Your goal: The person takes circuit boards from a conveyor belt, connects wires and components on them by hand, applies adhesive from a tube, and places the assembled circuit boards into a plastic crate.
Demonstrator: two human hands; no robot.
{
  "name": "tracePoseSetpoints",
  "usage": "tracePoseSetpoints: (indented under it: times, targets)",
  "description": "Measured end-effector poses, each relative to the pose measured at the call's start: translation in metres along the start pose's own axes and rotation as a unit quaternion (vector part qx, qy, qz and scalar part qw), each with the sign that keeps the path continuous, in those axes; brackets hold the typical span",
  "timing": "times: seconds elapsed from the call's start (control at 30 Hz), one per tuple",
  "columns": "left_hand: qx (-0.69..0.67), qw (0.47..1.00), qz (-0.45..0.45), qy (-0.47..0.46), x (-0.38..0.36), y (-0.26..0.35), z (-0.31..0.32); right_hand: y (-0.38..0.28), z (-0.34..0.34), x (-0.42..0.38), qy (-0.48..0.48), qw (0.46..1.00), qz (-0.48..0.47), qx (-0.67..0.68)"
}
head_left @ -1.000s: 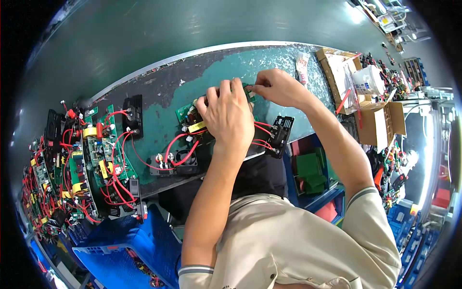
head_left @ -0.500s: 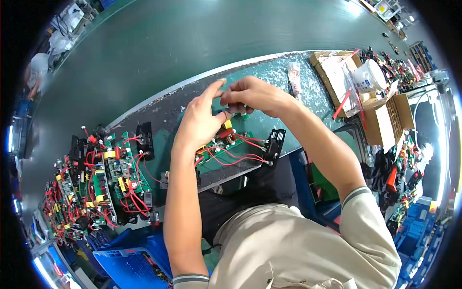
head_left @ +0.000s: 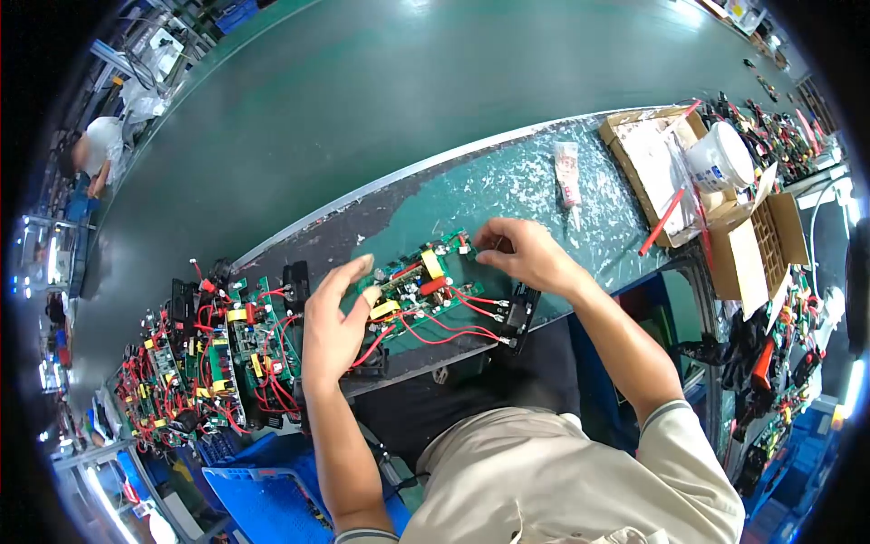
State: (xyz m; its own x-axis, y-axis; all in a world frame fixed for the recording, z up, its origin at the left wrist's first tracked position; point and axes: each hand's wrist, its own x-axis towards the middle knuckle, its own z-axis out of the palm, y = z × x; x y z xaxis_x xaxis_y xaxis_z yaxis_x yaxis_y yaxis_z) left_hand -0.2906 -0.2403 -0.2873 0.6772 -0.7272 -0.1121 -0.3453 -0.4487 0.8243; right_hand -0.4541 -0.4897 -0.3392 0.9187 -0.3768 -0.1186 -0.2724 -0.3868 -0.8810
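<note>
A green circuit board (head_left: 412, 295) lies on the bench, carrying yellow and red components. Red wires run from it to a black end panel (head_left: 518, 317) on the right. My left hand (head_left: 337, 317) is at the board's left end, thumb and fingers apart, with no object visible in its grasp. Just off the board's far right corner is my right hand (head_left: 530, 256), its thumb and fingertips curled together. Whatever they may hold is too small to make out. A white and red tube (head_left: 567, 177) with a nozzle lies beyond the right hand.
Several wired circuit boards (head_left: 208, 354) crowd the left side. To the right stand a shallow cardboard tray (head_left: 625, 154), a white tub (head_left: 720, 156) and a divided carton (head_left: 770, 231). A blue bin (head_left: 263, 494) sits low at left. Another person (head_left: 101, 150) is far left.
My hands were together above the board; they have lowered and separated, left to its left end, right to its right end. The whole board now shows. The camera view has shifted slightly.
</note>
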Motion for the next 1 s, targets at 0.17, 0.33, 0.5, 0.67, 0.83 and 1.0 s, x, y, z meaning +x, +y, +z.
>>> tracePoseSetpoints:
  times: [0.17,0.33,0.5,0.67,0.83,1.0]
  targets:
    - [0.028,0.997,0.032,0.064,-0.034,0.001,-0.001,0.005,0.006,0.007,-0.009,0.999,0.002,0.052]
    - [0.064,0.989,0.085,0.107,-0.032,0.015,0.022,0.005,-0.004,0.022,-0.069,0.985,0.093,0.131]
    - [0.203,0.951,0.155,0.175,-0.003,0.036,0.074,0.000,-0.008,0.040,-0.097,0.982,0.103,0.124]
    - [0.297,0.927,0.163,0.160,0.021,0.044,0.102,-0.005,-0.008,0.047,-0.107,0.984,0.110,0.088]
    - [0.276,0.933,0.170,0.158,0.026,0.033,0.107,-0.008,-0.012,0.042,-0.134,0.978,0.126,0.102]
    - [0.273,0.937,0.170,0.139,0.026,0.032,0.108,-0.005,-0.010,0.042,-0.158,0.971,0.130,0.126]
